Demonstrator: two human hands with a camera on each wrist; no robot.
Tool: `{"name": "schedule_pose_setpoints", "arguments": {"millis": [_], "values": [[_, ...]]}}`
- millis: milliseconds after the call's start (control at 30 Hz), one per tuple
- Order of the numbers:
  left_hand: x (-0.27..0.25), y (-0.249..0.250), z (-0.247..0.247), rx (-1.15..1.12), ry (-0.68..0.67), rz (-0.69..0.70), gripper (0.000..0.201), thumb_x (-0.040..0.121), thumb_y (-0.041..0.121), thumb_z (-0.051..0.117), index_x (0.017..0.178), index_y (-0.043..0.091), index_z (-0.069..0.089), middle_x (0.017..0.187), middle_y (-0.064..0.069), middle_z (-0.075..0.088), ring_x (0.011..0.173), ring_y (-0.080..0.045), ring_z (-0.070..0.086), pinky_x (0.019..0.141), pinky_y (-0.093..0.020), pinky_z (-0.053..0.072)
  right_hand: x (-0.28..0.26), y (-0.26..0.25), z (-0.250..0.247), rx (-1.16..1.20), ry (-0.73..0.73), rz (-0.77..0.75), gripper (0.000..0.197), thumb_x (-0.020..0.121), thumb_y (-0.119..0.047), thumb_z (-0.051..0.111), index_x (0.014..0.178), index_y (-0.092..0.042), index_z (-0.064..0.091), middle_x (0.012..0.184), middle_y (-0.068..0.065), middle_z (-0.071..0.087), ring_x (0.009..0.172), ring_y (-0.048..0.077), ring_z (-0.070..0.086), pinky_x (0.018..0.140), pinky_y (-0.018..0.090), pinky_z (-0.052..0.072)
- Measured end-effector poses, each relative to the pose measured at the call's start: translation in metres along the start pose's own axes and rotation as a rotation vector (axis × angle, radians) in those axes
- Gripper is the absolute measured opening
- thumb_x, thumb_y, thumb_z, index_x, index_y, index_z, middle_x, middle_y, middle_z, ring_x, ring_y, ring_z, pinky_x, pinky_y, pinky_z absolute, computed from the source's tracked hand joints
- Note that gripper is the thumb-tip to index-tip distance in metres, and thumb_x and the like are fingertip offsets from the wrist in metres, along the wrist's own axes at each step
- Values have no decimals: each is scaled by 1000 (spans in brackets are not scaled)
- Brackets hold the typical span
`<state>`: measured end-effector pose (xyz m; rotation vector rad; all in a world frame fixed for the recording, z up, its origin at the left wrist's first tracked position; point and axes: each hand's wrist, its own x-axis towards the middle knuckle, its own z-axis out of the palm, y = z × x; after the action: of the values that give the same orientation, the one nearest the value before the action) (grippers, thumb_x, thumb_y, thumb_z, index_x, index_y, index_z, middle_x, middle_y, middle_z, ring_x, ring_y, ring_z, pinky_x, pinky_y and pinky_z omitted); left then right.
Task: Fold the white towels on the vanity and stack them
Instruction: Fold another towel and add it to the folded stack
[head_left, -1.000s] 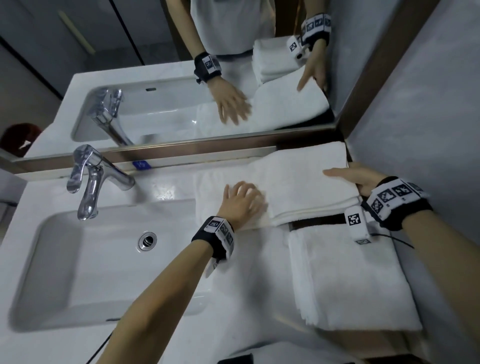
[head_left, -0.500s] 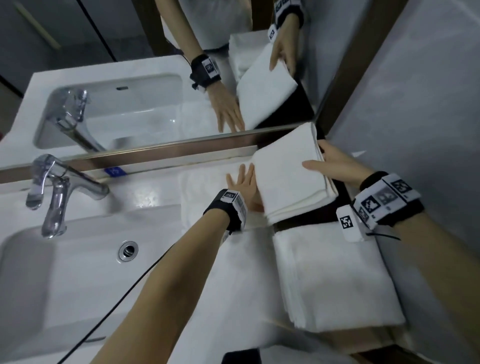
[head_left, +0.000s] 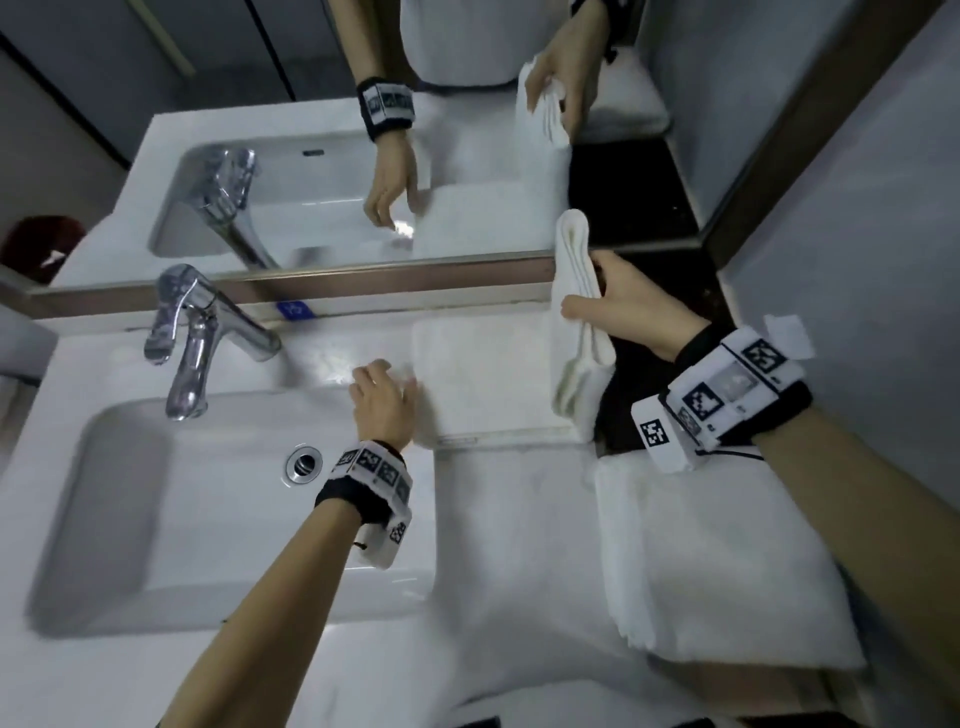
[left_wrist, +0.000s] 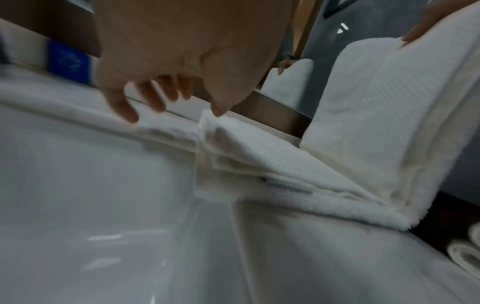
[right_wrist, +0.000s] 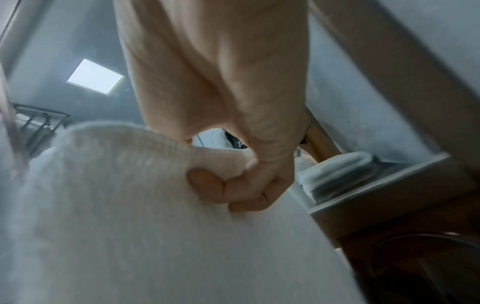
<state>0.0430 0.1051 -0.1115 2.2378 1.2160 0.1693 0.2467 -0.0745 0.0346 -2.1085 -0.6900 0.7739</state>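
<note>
A white towel (head_left: 488, 384) lies part-folded on the vanity, behind and to the right of the basin. My right hand (head_left: 597, 296) grips its right half (head_left: 574, 332) and holds it upright on its fold; in the right wrist view the fingers (right_wrist: 233, 191) curl round the thick edge of the towel (right_wrist: 130, 216). My left hand (head_left: 387, 382) hovers at the towel's left edge with loosely curled fingers (left_wrist: 130, 111) that hold nothing, and the fingertips just reach the towel (left_wrist: 259, 148). A stack of folded white towels (head_left: 727, 561) sits at the front right.
The white basin (head_left: 130, 519) with its drain (head_left: 302, 462) and chrome faucet (head_left: 197, 332) fills the left. A mirror (head_left: 311, 78) runs along the back. A dark surface (head_left: 639, 384) shows beneath the raised towel, and a grey wall (head_left: 857, 208) closes the right side.
My right hand has swung the towel's right half up from flat to upright. My left hand slid from the towel's middle to its left edge.
</note>
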Motion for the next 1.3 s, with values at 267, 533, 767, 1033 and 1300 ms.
{"name": "schedule_pose_setpoints", "arguments": {"millis": [267, 533, 767, 1033, 1300], "values": [[-15, -11, -5, -748, -531, -418, 68, 96, 58, 13, 121, 8, 53, 127, -14, 59, 97, -20, 59, 80, -29, 50, 30, -35, 98, -342, -112, 20, 77, 80, -30, 64, 142, -4, 26, 140, 16, 40, 129, 31, 41, 102, 37, 39], [-18, -8, -8, -791, -528, -433, 79, 95, 59, 6, 132, 4, 48, 128, -13, 57, 118, -27, 55, 88, -32, 49, 40, -23, 177, -294, -238, 109, 66, 90, -23, 55, 146, -8, 23, 142, 17, 32, 129, 33, 41, 104, 36, 37], [-4, 2, -9, -522, -423, -253, 75, 94, 60, 24, 133, -1, 42, 117, -10, 58, 109, -25, 55, 94, -32, 40, 45, 16, 123, -105, 44, 84, 37, 92, -8, 46, 128, -7, 54, 133, 10, 53, 122, 23, 49, 103, 28, 35], [-3, 48, -1, -231, -331, -344, 68, 97, 38, 43, 136, -11, 18, 146, -24, 29, 133, -36, 35, 110, -42, 31, 21, 52, 128, -482, -147, 308, 68, 97, -43, 38, 150, -34, -3, 156, -1, -28, 144, 34, -22, 118, 48, -4], [-38, 2, -13, -322, -363, -340, 46, 100, 26, 39, 127, -12, 39, 117, -20, 53, 121, -37, 48, 96, -38, 38, -6, 55, 123, -323, -188, 188, 69, 95, -29, 50, 151, -30, 9, 159, 5, -16, 147, 27, -12, 119, 41, 7]]}}
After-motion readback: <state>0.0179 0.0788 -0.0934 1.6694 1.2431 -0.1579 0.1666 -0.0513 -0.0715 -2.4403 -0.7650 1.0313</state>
